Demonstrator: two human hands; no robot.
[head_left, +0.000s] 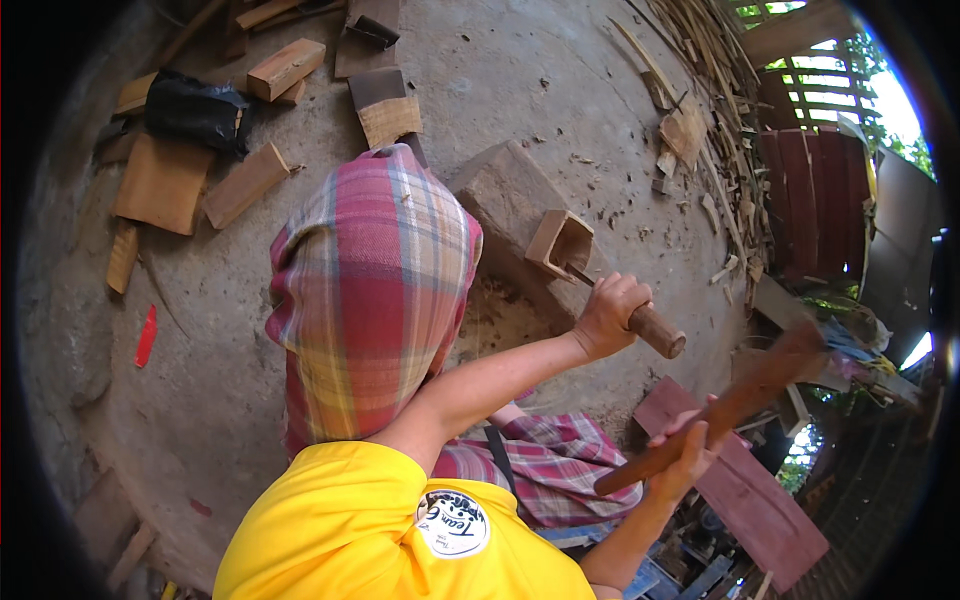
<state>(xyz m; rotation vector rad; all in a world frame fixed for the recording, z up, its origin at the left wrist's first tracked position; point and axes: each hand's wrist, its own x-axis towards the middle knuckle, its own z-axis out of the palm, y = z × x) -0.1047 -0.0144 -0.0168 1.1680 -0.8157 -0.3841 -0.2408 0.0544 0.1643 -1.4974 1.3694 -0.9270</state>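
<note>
My left hand is closed round a chisel, its thick round wooden handle sticking out past my fist. The thin dark blade points into the hollow of a small square wooden block. That block rests on a larger, worn wooden block on the ground. In my right hand is a long wooden club-like mallet, held slantwise and apart from the chisel; its far end is motion-blurred. Red plaid cloth covers a large rounded form left of my left forearm.
Wooden pieces and a black wrapped bundle lie at the far left. Chips dot the concrete floor. Sticks and scraps line the right wall. A reddish plank leans near my right hand.
</note>
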